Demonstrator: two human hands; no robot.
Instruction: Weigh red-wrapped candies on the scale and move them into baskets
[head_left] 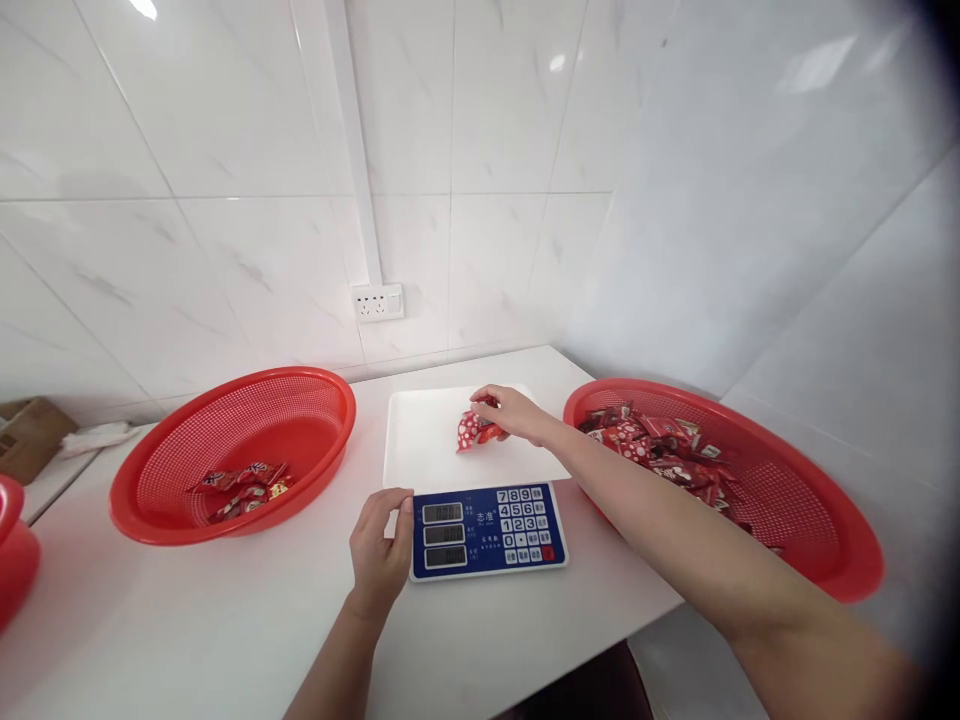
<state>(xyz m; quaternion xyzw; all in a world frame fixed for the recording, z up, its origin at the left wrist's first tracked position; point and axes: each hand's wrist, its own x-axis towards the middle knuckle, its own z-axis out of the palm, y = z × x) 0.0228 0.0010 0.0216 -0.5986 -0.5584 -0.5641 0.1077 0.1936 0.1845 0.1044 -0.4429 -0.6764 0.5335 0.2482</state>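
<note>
My right hand [510, 412] is closed on a small red candy packet [468, 431] with white dots, at the white pan [420, 430] of a digital scale. Whether the packet rests on the pan or hangs just above it I cannot tell. My left hand [381, 545] is curled at the left edge of the scale's blue keypad panel [487, 535], thumb and fingertips pinching near its upper left corner. Three small displays on the panel show digits too faint to read surely. Under my right forearm, a red basket [840, 560] holds many red packets [675, 450].
A second red basket [322, 465] at the left holds several red packets [244, 490]. Part of another red container [11, 560] shows at the far left, near a cardboard box [34, 435]. Behind the white table [225, 630] stands a tiled wall with a socket [379, 303].
</note>
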